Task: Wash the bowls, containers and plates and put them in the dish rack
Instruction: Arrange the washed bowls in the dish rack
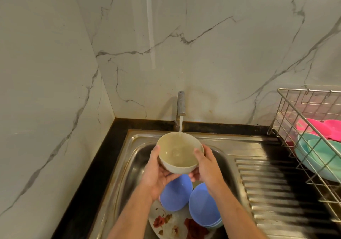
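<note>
Holding a beige bowl (180, 153) over the stainless steel sink (136, 157), the person grips it with both hands. The left hand (156, 174) cups the bowl's left side, thumb hooked over the rim and fingers curled beneath the base. The right hand (206, 166) mirrors this on the right side, thumb on the rim and fingers wrapped under the bowl. The bowl is upright, tipped slightly toward the camera, and sits directly below the tap (181, 103). A stream of water (180, 124) falls from the spout onto the far inner edge of the bowl; water is pooled inside.

Below the hands, in the sink basin, lie two blue bowls: one (175, 194) partly hidden by the left wrist, the other (203, 205) just beside it to the right, apparently stacked on further bowls. Both rest on or against a floral plate (169, 224) near the lower edge of the view.

To the right, on the black surface (103, 155) beyond the ribbed drainboard (273, 189), stands a wire dish rack (304, 120). It holds teal dishes (324, 154) leaning toward its front and pink dishes (321, 128) behind them. A marble-patterned wall (166, 45) backs the sink.
</note>
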